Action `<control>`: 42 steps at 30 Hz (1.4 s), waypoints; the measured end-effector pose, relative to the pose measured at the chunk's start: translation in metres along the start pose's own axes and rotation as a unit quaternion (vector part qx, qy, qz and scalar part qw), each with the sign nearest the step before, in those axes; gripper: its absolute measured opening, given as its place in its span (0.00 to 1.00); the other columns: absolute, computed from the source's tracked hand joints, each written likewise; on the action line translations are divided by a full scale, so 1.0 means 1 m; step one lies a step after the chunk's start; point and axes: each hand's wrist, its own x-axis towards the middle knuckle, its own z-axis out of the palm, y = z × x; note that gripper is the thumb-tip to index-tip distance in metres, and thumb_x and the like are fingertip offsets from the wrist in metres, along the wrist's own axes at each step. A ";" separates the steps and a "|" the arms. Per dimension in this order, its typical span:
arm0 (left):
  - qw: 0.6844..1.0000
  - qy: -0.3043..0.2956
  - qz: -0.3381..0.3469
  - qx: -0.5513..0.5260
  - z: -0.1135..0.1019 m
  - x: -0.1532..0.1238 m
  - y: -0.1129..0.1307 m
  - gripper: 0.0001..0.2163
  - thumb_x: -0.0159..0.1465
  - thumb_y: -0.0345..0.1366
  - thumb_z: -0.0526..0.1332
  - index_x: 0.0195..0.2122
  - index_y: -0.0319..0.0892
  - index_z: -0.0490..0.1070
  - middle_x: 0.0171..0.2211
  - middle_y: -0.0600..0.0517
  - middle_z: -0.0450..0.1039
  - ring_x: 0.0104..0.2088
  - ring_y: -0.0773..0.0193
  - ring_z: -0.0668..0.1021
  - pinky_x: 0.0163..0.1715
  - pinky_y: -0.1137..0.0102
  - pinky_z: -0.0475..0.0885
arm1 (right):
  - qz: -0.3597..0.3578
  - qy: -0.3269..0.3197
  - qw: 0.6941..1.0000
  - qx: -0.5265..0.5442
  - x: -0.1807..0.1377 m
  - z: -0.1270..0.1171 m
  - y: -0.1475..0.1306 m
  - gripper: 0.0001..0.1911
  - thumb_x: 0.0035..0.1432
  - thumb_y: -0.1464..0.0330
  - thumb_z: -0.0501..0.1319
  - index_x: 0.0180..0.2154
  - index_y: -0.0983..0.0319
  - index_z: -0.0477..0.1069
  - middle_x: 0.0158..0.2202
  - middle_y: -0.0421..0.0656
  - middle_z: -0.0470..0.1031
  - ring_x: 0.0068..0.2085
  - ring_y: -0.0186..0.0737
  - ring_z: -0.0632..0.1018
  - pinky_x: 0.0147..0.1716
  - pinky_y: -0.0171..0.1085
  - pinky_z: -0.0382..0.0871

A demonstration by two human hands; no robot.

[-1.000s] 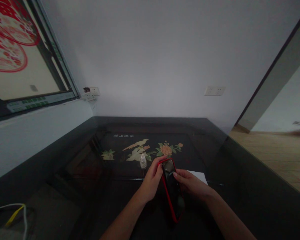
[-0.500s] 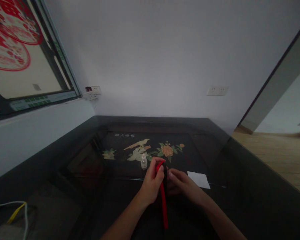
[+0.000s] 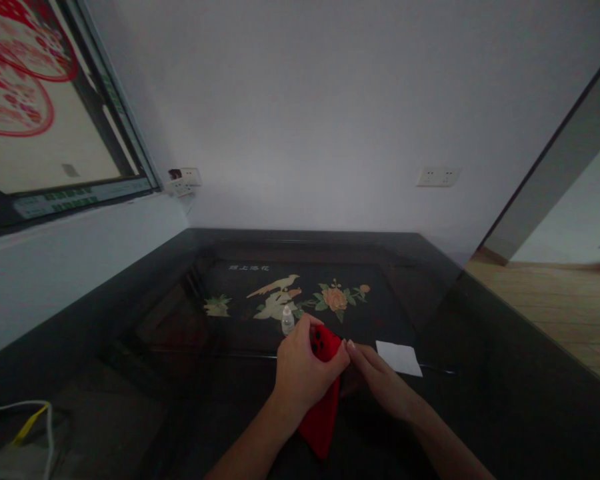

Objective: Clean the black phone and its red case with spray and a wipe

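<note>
A phone with a red back, or in a red case [image 3: 322,421], stands tilted in front of me. Dark round camera spots show near its upper corner. Wrapped around its upper part, my left hand [image 3: 303,367] is closed, the thumb lying across the red back. The fingertips of my right hand [image 3: 375,373] are pinched together at the phone's right edge, close to my left thumb. The phone's other face is turned away. Just beyond my left hand, a small clear dropper bottle [image 3: 287,323] with a white cap stands upright.
A white sheet of paper [image 3: 399,358] lies right of my hands on the glossy black table [image 3: 230,413]. White and yellow cables [image 3: 33,421] lie at the lower left. Behind are a wall with power sockets [image 3: 439,177] and a window [image 3: 45,147] at left.
The phone has turned from edge-on to show its red back. My left thumb has shifted across it, and my right fingertips have stayed by its right edge.
</note>
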 end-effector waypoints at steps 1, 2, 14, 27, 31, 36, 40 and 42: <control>1.000 0.007 0.003 0.021 0.000 0.000 0.000 0.16 0.58 0.47 0.67 0.42 0.46 0.67 0.33 0.54 0.74 0.33 0.60 0.77 0.34 0.67 0.69 | 0.002 0.004 1.000 0.010 0.001 0.001 -0.001 0.37 0.58 0.37 0.57 0.44 0.64 0.78 0.39 0.45 0.78 0.38 0.46 0.80 0.38 0.44 0.80; 0.999 0.011 0.008 0.038 0.000 0.001 -0.001 0.17 0.59 0.48 0.66 0.43 0.46 0.67 0.34 0.54 0.75 0.34 0.59 0.77 0.35 0.67 0.70 | 0.000 0.006 1.000 0.018 0.001 0.002 -0.002 0.37 0.57 0.37 0.58 0.43 0.64 0.78 0.38 0.45 0.78 0.38 0.47 0.80 0.38 0.44 0.80; 0.989 -0.011 0.063 0.130 0.009 -0.003 -0.008 0.17 0.61 0.48 0.64 0.45 0.45 0.65 0.39 0.49 0.74 0.41 0.54 0.78 0.41 0.60 0.72 | -0.011 -0.108 0.993 0.045 0.007 -0.014 -0.001 0.25 0.63 0.50 0.62 0.54 0.60 0.74 0.48 0.46 0.80 0.44 0.44 0.82 0.46 0.44 0.79; 0.995 -0.065 0.011 0.079 0.018 -0.004 -0.004 0.12 0.65 0.45 0.60 0.42 0.46 0.62 0.36 0.52 0.70 0.35 0.58 0.78 0.37 0.65 0.71 | 0.027 -0.068 0.997 0.029 0.010 -0.017 0.001 0.22 0.63 0.55 0.65 0.51 0.63 0.76 0.39 0.45 0.83 0.37 0.41 0.84 0.36 0.38 0.81; 0.996 -0.070 -0.013 0.045 0.020 -0.008 -0.005 0.13 0.65 0.45 0.60 0.43 0.45 0.60 0.34 0.53 0.70 0.34 0.57 0.79 0.36 0.65 0.70 | 0.029 -0.080 0.996 0.018 0.007 -0.018 -0.004 0.23 0.63 0.54 0.65 0.50 0.64 0.76 0.36 0.45 0.82 0.35 0.39 0.83 0.34 0.36 0.80; 0.999 -0.048 -0.012 0.018 0.009 -0.004 -0.005 0.11 0.71 0.47 0.53 0.43 0.44 0.61 0.34 0.51 0.71 0.35 0.57 0.78 0.38 0.64 0.70 | 0.017 -0.045 0.998 0.033 0.008 -0.031 -0.003 0.22 0.62 0.55 0.66 0.51 0.63 0.76 0.37 0.44 0.82 0.35 0.38 0.83 0.34 0.35 0.80; 0.998 -0.045 -0.016 0.040 0.003 -0.001 -0.002 0.12 0.70 0.48 0.55 0.43 0.45 0.63 0.35 0.51 0.72 0.36 0.57 0.78 0.39 0.63 0.70 | 0.027 -0.030 0.998 0.054 0.012 -0.040 0.000 0.19 0.65 0.59 0.65 0.52 0.63 0.76 0.40 0.46 0.83 0.37 0.40 0.84 0.36 0.37 0.81; 0.997 -0.055 -0.007 0.057 0.005 -0.002 -0.001 0.12 0.68 0.46 0.58 0.45 0.45 0.64 0.39 0.50 0.73 0.38 0.56 0.79 0.41 0.62 0.71 | 0.033 -0.020 0.997 0.062 0.013 -0.041 0.001 0.18 0.66 0.61 0.63 0.53 0.63 0.75 0.41 0.47 0.83 0.37 0.40 0.85 0.37 0.37 0.81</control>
